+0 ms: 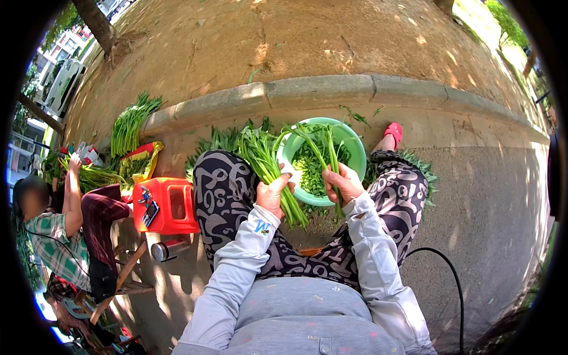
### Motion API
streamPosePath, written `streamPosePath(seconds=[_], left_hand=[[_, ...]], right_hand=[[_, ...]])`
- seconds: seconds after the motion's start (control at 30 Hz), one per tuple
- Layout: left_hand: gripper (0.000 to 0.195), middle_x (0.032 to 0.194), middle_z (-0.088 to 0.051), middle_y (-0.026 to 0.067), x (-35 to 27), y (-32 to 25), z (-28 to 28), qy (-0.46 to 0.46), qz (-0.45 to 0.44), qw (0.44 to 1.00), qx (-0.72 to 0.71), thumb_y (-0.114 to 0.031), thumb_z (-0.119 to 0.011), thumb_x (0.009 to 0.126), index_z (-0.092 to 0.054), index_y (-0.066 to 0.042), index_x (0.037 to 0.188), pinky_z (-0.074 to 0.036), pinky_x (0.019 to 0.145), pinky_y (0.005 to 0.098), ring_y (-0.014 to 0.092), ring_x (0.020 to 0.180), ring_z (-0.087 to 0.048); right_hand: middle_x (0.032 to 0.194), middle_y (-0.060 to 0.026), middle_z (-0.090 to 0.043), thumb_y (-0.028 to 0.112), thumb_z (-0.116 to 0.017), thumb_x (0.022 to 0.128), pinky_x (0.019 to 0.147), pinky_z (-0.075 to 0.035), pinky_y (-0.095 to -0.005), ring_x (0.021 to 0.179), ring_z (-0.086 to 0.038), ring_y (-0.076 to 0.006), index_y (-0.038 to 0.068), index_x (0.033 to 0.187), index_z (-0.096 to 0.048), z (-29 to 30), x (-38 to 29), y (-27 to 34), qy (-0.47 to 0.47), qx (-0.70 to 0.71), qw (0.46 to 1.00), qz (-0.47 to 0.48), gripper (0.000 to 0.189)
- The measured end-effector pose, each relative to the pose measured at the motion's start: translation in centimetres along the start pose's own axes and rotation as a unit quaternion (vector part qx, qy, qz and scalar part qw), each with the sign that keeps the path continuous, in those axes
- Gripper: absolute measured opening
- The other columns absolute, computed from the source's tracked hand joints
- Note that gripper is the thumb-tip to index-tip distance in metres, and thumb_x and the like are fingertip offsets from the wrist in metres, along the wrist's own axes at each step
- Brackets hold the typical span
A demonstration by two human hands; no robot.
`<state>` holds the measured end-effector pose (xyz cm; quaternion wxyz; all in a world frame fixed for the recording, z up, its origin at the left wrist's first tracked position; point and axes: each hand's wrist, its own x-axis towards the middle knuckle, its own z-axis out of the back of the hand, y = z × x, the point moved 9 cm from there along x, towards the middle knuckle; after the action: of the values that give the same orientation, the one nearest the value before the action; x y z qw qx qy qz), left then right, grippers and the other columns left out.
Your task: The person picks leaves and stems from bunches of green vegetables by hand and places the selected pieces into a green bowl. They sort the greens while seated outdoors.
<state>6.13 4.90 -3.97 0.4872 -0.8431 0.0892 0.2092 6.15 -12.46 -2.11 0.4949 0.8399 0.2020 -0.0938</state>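
My left hand (271,195) grips a thick bunch of long green leafy stalks (262,155), its cut ends hanging toward my lap. In my right hand (344,181) are a few more stalks (330,151), pinched between thumb and fingers, with the leafy tops over a basin. That light green plastic basin (360,164) rests on the ground between my knees, partly filled with loose green leaves (310,171). Both hands are above its near rim, slightly apart. More greens (222,140) lie on the ground beyond my left knee, and others (419,166) lie partly hidden beside my right knee.
On my left stands a red plastic stool (166,204) bearing a phone (151,214) and keys, with a metal flask (169,250) lying by it. A seated person (62,235) handles greens farther left. Bundled stalks (133,126) lie near the stone kerb (319,91). A black cable (455,275) curves at right.
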Motion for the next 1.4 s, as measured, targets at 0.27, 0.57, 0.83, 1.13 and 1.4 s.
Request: streamPosePath(seconds=[0.27,0.57,0.83,1.13,1.4], left_hand=[[0.033,0.085,-0.058,0.0044,-0.4,-0.2,-0.5,0.036,-0.001,0.999,0.039,-0.004,-0.064,0.074,-0.054,-0.002,0.106,-0.045,0.060,0.0256,0.013,0.067,-0.055],[0.035,0.089,-0.059,0.0036,-1.3,0.1,-2.7,0.101,0.043,0.994,0.025,-0.005,-0.068,0.071,-0.054,-0.002,0.103,-0.046,0.070,0.0264,0.013,0.078,-0.057],[0.037,0.098,-0.059,0.0040,-1.3,0.7,-3.3,0.172,0.009,0.982,0.082,-0.008,-0.065,0.075,-0.054,-0.002,0.109,-0.043,0.078,0.0267,0.013,0.086,-0.055],[0.039,0.098,-0.058,0.0103,-1.6,0.6,-3.0,0.120,0.097,0.987,-0.033,-0.005,-0.058,0.077,-0.045,-0.005,0.113,-0.049,0.074,0.0380,0.026,0.093,-0.058],[0.035,0.086,-0.057,0.0076,-1.4,0.7,-2.0,0.093,0.121,0.984,-0.090,-0.003,-0.057,0.077,-0.047,-0.009,0.109,-0.051,0.071,0.0403,0.024,0.084,-0.059]], right_hand=[[0.060,0.0003,-0.042,0.018,-0.051,0.087,0.037,-0.031,-0.0215,0.043,-0.040,-0.0098,0.010,0.095,-0.044,3.8,-1.5,3.8,-0.151,0.223,0.936,0.225,0.014],[0.052,0.0011,-0.046,0.021,-0.064,0.079,0.035,-0.031,-0.0206,0.038,-0.042,-0.0081,0.002,0.092,-0.056,0.5,0.3,-1.0,-0.058,0.019,0.998,0.030,0.024],[0.061,-0.0003,-0.053,0.017,-0.072,0.072,0.035,-0.029,-0.0195,0.041,-0.042,-0.0060,0.003,0.088,-0.056,-1.4,0.1,-1.8,-0.055,-0.059,0.996,-0.023,0.027],[0.071,-0.0011,-0.056,0.012,-0.062,0.077,0.048,-0.037,-0.0202,0.054,-0.047,-0.0066,0.003,0.088,-0.054,0.9,0.2,0.0,-0.116,-0.074,0.987,0.084,0.016],[0.072,-0.0038,-0.055,0.016,-0.057,0.083,0.043,-0.042,-0.0219,0.055,-0.051,-0.0109,0.002,0.100,-0.050,2.7,0.0,0.5,-0.153,-0.005,0.984,0.088,0.023]])
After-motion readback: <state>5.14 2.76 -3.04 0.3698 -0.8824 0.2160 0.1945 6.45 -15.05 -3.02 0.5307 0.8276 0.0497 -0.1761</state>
